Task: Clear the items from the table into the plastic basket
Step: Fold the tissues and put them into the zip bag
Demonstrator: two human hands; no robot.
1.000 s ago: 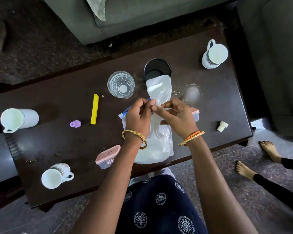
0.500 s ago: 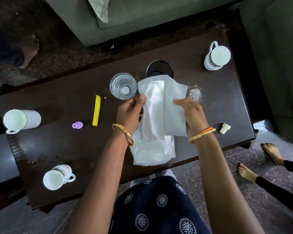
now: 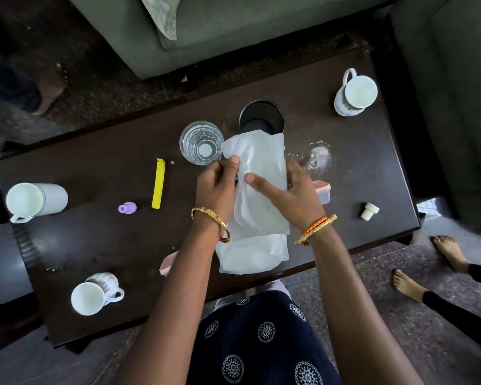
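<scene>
Both hands work a white sheet (image 3: 257, 173) above the middle of the table (image 3: 100, 168), folding it lengthwise, probably so it packs small. The left hand (image 3: 217, 187) pinches the sheet's left edge between thumb and fingers; the right hand (image 3: 292, 195) closes its grip round the right side, thumb pressed flat across the front. Under the sheet lies a clear bag (image 3: 252, 254) at the table's near edge, with something white inside; I cannot tell what.

The rest is spread wide apart across the table, so each thing will likely need its own reach. A glass (image 3: 201, 142) stands upright just left of the sheet and seems to hold water. Behind the sheet is a black cup (image 3: 261, 118), inside dark and unreadable. Three white mugs look empty: one at far right (image 3: 356, 93), one lying on its side at left (image 3: 35, 200), one tilted at near left (image 3: 95, 293). A pink-lidded box (image 3: 323, 192) peeks from behind the right hand, contents hidden. A yellow clip (image 3: 159, 183), a purple cap (image 3: 127, 208) and a white stopper (image 3: 369, 211) lie loose.

The basket is not in view, so nothing shows as cleared yet
</scene>
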